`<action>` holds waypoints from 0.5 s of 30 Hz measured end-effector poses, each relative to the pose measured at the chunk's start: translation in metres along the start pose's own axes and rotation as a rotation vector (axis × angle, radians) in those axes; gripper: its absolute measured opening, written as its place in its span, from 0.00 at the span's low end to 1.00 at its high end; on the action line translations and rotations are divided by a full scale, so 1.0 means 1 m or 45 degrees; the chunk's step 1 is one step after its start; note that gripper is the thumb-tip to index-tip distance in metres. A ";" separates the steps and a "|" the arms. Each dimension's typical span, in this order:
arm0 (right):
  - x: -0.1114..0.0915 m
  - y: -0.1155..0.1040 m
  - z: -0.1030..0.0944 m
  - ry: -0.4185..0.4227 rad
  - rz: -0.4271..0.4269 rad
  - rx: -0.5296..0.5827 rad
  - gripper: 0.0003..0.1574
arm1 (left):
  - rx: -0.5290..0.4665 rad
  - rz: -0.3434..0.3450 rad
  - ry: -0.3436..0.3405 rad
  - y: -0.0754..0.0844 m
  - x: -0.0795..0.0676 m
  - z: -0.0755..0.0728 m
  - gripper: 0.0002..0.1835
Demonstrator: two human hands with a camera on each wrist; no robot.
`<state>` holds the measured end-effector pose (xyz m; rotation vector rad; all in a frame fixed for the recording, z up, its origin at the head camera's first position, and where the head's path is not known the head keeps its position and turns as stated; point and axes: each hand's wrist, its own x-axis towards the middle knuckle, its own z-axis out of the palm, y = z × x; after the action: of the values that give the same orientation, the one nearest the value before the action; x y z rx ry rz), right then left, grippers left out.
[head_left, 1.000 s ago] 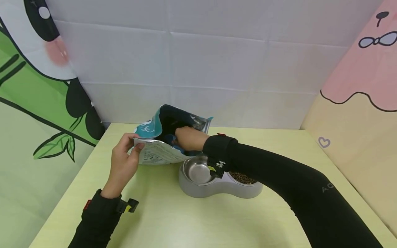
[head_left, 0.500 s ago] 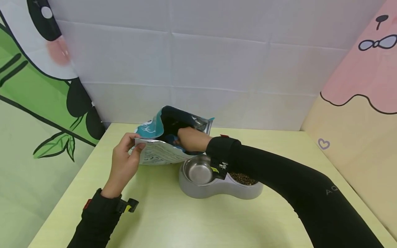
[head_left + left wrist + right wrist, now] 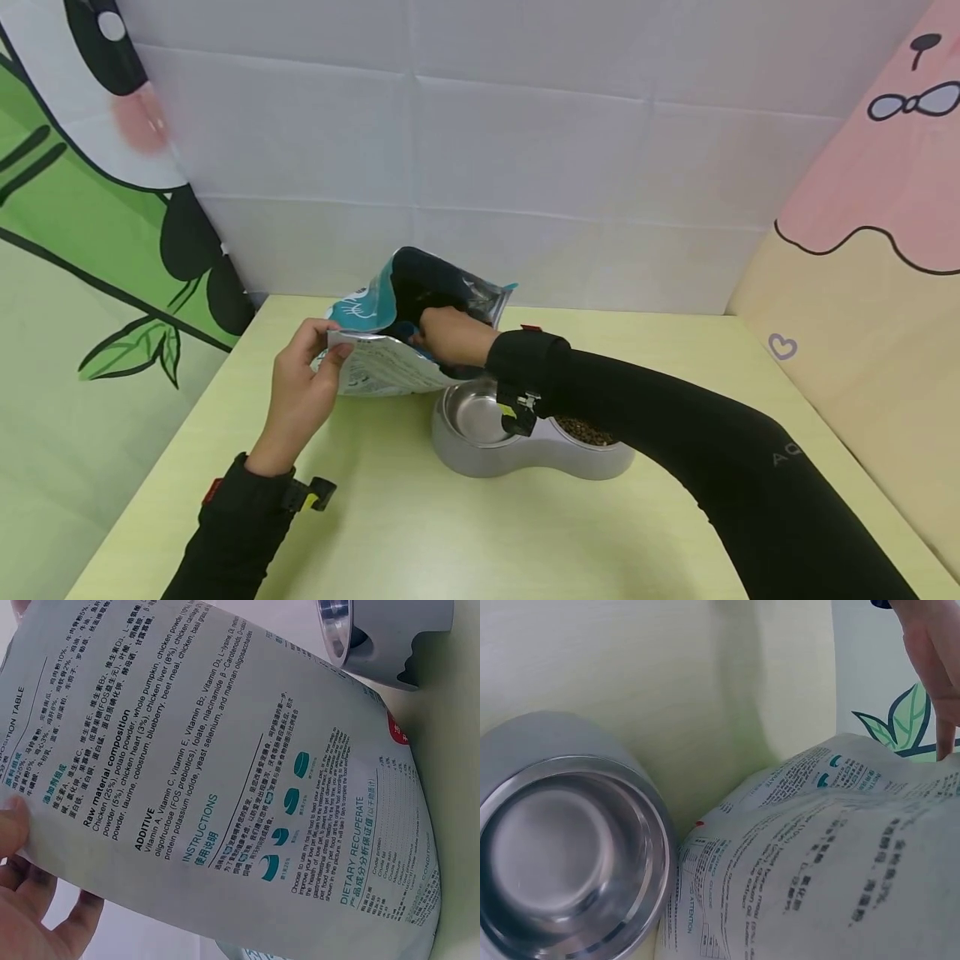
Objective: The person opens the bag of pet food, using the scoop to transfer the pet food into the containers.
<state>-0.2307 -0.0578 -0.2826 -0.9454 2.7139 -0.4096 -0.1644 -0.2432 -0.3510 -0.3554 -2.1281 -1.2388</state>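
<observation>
A teal and white pet food bag [image 3: 390, 367] stands behind the bowls with its mouth held wide. My left hand [image 3: 303, 387] pinches the bag's front rim at the left corner between thumb and fingers; its fingers [image 3: 56, 930] also show in the left wrist view. My right hand [image 3: 456, 335] reaches into the bag's dark mouth, curled, with part of a blue object [image 3: 407, 331] at its fingers. Most of that object and the fingertips are hidden. Below the right wrist sits a grey double pet bowl [image 3: 495, 461]; its left steel bowl [image 3: 547, 847] holds nothing visible.
Brown kibble [image 3: 585, 432] fills the right bowl, partly covered by the right sleeve. All stands on a pale yellow table [image 3: 480, 542]. A white cloth wall [image 3: 525, 167] rises behind it, with printed cartoon panels on both sides.
My right hand first shifts slightly right, then slightly left and deeper into the bag, covering more of the blue object. The left hand keeps its hold on the rim.
</observation>
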 end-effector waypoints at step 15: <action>-0.003 0.005 0.001 0.077 -0.039 0.069 0.25 | 0.029 -0.010 0.016 -0.001 -0.001 0.003 0.09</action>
<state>-0.2309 -0.0522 -0.2848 -0.9762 2.7301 -0.5234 -0.1658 -0.2411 -0.3531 -0.3291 -2.1335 -1.2172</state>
